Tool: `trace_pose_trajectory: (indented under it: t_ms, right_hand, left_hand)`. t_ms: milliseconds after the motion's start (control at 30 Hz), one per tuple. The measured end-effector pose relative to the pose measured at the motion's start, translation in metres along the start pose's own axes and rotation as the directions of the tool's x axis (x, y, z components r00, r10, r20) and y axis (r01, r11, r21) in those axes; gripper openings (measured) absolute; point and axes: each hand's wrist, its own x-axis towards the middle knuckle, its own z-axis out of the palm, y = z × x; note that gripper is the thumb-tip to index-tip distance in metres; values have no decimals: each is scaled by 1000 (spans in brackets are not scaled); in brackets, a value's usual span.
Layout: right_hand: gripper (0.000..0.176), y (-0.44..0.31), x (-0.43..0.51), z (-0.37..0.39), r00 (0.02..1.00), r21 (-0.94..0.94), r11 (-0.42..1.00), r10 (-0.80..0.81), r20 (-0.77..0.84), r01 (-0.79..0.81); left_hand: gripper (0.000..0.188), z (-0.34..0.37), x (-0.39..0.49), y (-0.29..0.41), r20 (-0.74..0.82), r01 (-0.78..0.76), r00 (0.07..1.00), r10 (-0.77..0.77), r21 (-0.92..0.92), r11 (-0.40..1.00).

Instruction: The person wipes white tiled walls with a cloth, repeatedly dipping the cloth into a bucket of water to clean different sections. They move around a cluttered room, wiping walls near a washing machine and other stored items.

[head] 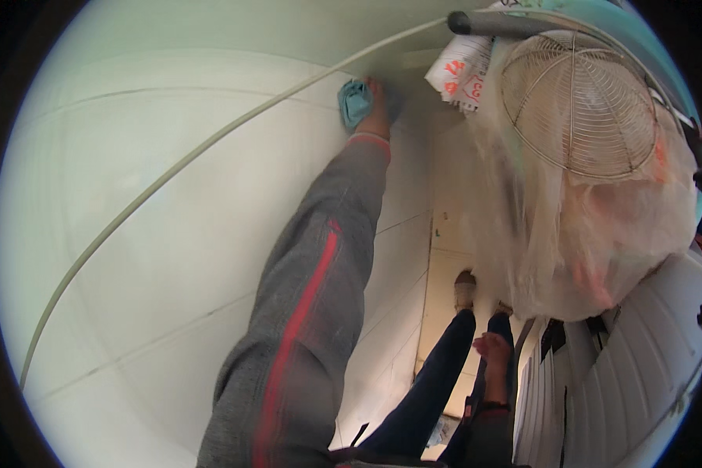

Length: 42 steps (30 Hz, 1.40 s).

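Note:
My left arm, in a grey sleeve with a red stripe, stretches up along a white tiled wall [169,234]. At its end my left hand [377,108] grips a bunched blue-green cloth [355,104] against the wall; its far side is blurred. My right hand [494,350] hangs low in front of my dark trousers, loosely curled, with nothing visible in it.
A pale cable [193,153] crosses the wall in a long curve. To the right, a wire-mesh strainer [579,105] rests against a large clear plastic bag [538,245]. Beside it is a white packet [465,73] bearing red writing. White ribbed panels [637,339] stand below.

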Motion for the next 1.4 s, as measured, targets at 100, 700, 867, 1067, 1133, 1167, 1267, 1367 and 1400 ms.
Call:
trace_pose_trajectory:
  t_ms: [100,700,867,1067,1133,1167,1267,1367,1400]
  right_hand:
    - [14,-26,-27,5,998,-56,998,6,-60,-10]
    - [14,-158,-108,68,981,23,989,-149,123,148]
    - [17,-149,-145,112,942,-159,966,-151,300,205]
    - [47,-118,-201,169,941,-105,988,141,309,-113]
    - [55,-119,-207,184,819,155,978,26,573,-140]
    - [59,-121,-206,190,730,288,944,-81,678,-162]
    - [57,-128,-181,210,692,267,928,-12,722,-262]
    - [56,-126,-128,232,631,421,838,-122,766,-349]
    - [55,-123,-106,244,653,491,785,-150,742,-378]
  left_hand:
    - [49,1,17,-74,219,-21,975,30,-42,999]
    - [49,-229,-342,-160,464,90,830,308,-657,749]
    - [54,-256,-413,-121,653,145,635,413,-626,767]
    - [54,-283,-365,-142,754,816,559,346,-573,-71]
    - [58,-301,-349,-141,714,819,574,401,-492,-295]
    - [60,-312,-343,-140,690,784,610,389,-452,-426]
    - [63,-344,-333,-143,766,777,618,179,-559,-290]
    - [59,-373,-352,-176,606,565,790,-90,-778,-274]
    - [58,-382,-364,-193,536,483,837,-112,-818,-311]
